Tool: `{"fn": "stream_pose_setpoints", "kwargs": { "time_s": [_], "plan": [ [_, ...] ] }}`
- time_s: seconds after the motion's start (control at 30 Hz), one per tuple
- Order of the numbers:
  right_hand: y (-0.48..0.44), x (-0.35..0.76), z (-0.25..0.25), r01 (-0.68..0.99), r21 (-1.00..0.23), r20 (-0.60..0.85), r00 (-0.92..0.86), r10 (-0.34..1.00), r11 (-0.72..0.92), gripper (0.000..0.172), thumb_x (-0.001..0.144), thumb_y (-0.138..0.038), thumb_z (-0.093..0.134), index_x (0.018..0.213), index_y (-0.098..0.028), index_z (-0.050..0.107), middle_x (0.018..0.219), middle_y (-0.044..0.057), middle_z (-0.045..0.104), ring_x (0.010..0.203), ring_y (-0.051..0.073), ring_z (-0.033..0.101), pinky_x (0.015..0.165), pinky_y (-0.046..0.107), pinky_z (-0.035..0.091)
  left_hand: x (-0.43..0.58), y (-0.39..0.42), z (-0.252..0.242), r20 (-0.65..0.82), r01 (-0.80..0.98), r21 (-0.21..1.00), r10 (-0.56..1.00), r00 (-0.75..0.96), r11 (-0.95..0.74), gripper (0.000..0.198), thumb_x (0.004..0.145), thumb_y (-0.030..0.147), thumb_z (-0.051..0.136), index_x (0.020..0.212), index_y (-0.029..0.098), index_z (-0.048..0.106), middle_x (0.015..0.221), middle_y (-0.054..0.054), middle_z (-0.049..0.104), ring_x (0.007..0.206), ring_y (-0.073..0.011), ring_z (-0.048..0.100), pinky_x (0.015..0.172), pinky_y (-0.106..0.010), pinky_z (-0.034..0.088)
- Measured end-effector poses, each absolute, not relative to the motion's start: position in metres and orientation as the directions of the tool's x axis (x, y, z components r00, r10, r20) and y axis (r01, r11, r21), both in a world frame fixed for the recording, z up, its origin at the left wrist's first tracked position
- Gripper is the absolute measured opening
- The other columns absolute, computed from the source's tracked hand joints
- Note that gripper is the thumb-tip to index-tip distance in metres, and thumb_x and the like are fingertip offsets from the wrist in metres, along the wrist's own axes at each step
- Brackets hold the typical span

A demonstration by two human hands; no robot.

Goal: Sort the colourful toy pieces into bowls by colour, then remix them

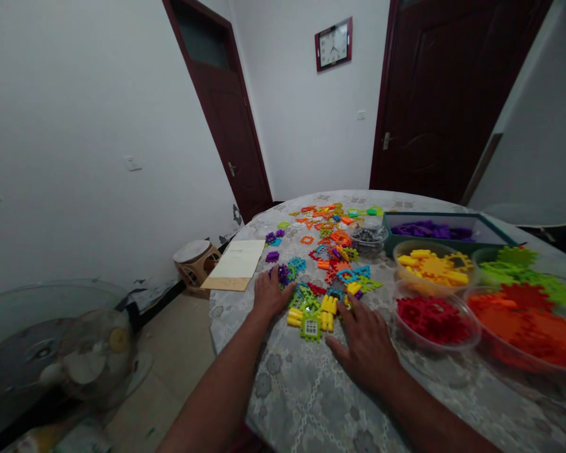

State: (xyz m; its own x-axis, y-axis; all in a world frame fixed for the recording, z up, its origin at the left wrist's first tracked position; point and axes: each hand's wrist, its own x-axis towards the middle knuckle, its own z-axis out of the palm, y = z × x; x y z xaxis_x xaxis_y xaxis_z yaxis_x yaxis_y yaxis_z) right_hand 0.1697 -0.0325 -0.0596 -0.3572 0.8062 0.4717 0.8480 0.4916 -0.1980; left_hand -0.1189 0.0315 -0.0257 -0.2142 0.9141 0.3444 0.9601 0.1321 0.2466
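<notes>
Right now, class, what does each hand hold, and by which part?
Nothing is held. The left hand lies flat, touching the pile of plastic interlocking pieces; the right hand rests flat on the tablecloth beside it.

Blocks (330, 264) scattered on table (311, 390), bowls (436, 344) to their right, box (431, 215) behind bowls, paper (238, 259) at left edge

White walls (75, 94), two dark doors (443, 94), clock (334, 44) between (square, red-framed); low stool (195, 258), beige floor (179, 346).

We find bare tablecloth (306, 390) free nearer than our left hand (268, 294) and right hand (365, 343). Loose blocks (327, 264) crowd between and beyond them, and bowls (434, 345) stand in the way just right of the right hand.
</notes>
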Motion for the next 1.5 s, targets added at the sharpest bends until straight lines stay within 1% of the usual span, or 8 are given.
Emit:
{"fn": "stream_pose_setpoints", "kwargs": {
  "time_s": [0.13, 0.4, 0.53, 0.7, 0.93, 1.17, 1.33, 1.5],
  "plan": [
    [-0.032, 0.165, -0.06, 0.853, -0.213, 0.477, -0.336, 0.812, 0.477, 0.068, 0.096, -0.052, 0.062, 0.155, -0.02, 0.05, 0.166, 0.021, 0.043, 0.149, 0.04, 0.042, 0.121, 0.063, 0.03, -0.106, 0.043, -0.029, 0.369, 0.968, 0.237, 0.915, -0.166, 0.08, 0.072, 0.095, 0.056, 0.065, 0.152, 0.015, 0.051, 0.139, -0.021, 0.065, 0.132, -0.0353, 0.059, 0.116, -0.049, 0.041],
    [-0.033, 0.152, -0.048, 0.881, -0.231, 0.423, -0.292, 0.858, 0.414, 0.072, 0.095, -0.054, 0.065, 0.157, -0.02, 0.05, 0.166, 0.021, 0.042, 0.148, 0.041, 0.042, 0.12, 0.063, 0.028, -0.07, 0.037, -0.039, 0.467, 0.946, 0.312, 0.881, -0.07, -0.091, 0.052, 0.095, 0.048, 0.069, 0.139, 0.02, 0.062, 0.129, -0.016, 0.071, 0.123, -0.032, 0.064, 0.11, -0.048, 0.048],
    [-0.033, 0.153, -0.048, 0.883, -0.223, 0.414, -0.297, 0.861, 0.412, 0.072, 0.096, -0.055, 0.063, 0.157, -0.018, 0.05, 0.162, 0.023, 0.046, 0.146, 0.041, 0.042, 0.12, 0.063, 0.027, -0.057, 0.033, -0.034, 0.452, 0.921, 0.379, 0.887, -0.097, -0.093, 0.044, 0.098, 0.045, 0.067, 0.135, 0.021, 0.065, 0.124, -0.013, 0.074, 0.118, -0.031, 0.066, 0.106, -0.048, 0.049],
    [-0.031, 0.154, -0.049, 0.889, -0.209, 0.432, -0.289, 0.855, 0.406, 0.069, 0.098, -0.056, 0.06, 0.156, -0.018, 0.051, 0.155, 0.023, 0.052, 0.144, 0.04, 0.044, 0.12, 0.061, 0.028, -0.045, 0.032, -0.029, 0.444, 0.861, 0.493, 0.886, -0.13, -0.121, 0.038, 0.098, 0.042, 0.066, 0.13, 0.021, 0.067, 0.125, -0.012, 0.073, 0.122, -0.0284, 0.065, 0.109, -0.045, 0.048],
    [-0.031, 0.155, -0.047, 0.889, -0.221, 0.452, -0.27, 0.85, 0.4, 0.066, 0.099, -0.05, 0.062, 0.153, -0.014, 0.052, 0.152, 0.024, 0.055, 0.143, 0.039, 0.045, 0.12, 0.058, 0.03, -0.03, 0.033, -0.016, 0.345, 0.767, 0.637, 0.917, -0.198, -0.075, 0.033, 0.092, 0.044, 0.073, 0.117, 0.022, 0.073, 0.116, -0.011, 0.076, 0.114, -0.0276, 0.069, 0.105, -0.043, 0.051],
    [-0.027, 0.157, -0.051, 0.874, -0.256, 0.483, -0.255, 0.838, 0.413, 0.063, 0.098, -0.042, 0.06, 0.154, -0.014, 0.049, 0.15, 0.024, 0.056, 0.142, 0.039, 0.047, 0.118, 0.058, 0.031, -0.028, 0.039, -0.002, 0.199, 0.547, 0.837, 0.945, -0.258, -0.027, 0.032, 0.09, 0.048, 0.072, 0.11, 0.023, 0.076, 0.112, -0.01, 0.08, 0.105, -0.0283, 0.073, 0.099, -0.045, 0.055],
    [-0.026, 0.159, -0.053, 0.868, -0.252, 0.483, -0.27, 0.833, 0.427, 0.062, 0.098, -0.038, 0.058, 0.154, -0.013, 0.048, 0.15, 0.024, 0.056, 0.142, 0.038, 0.047, 0.119, 0.057, 0.032, -0.03, 0.039, 0.012, 0.111, 0.488, 0.873, 0.972, -0.205, 0.003, 0.038, 0.085, 0.05, 0.078, 0.112, 0.022, 0.077, 0.113, -0.011, 0.08, 0.109, -0.0301, 0.072, 0.1, -0.045, 0.054],
    [-0.026, 0.159, -0.055, 0.876, -0.23, 0.506, -0.265, 0.821, 0.424, 0.062, 0.098, -0.035, 0.056, 0.154, -0.011, 0.048, 0.149, 0.024, 0.057, 0.142, 0.037, 0.048, 0.12, 0.057, 0.031, -0.033, 0.035, 0.023, 0.113, 0.484, 0.872, 0.992, -0.064, -0.068, 0.048, 0.077, 0.048, 0.085, 0.118, 0.024, 0.078, 0.121, -0.01, 0.078, 0.114, -0.0328, 0.07, 0.106, -0.047, 0.051]
  ]
}}
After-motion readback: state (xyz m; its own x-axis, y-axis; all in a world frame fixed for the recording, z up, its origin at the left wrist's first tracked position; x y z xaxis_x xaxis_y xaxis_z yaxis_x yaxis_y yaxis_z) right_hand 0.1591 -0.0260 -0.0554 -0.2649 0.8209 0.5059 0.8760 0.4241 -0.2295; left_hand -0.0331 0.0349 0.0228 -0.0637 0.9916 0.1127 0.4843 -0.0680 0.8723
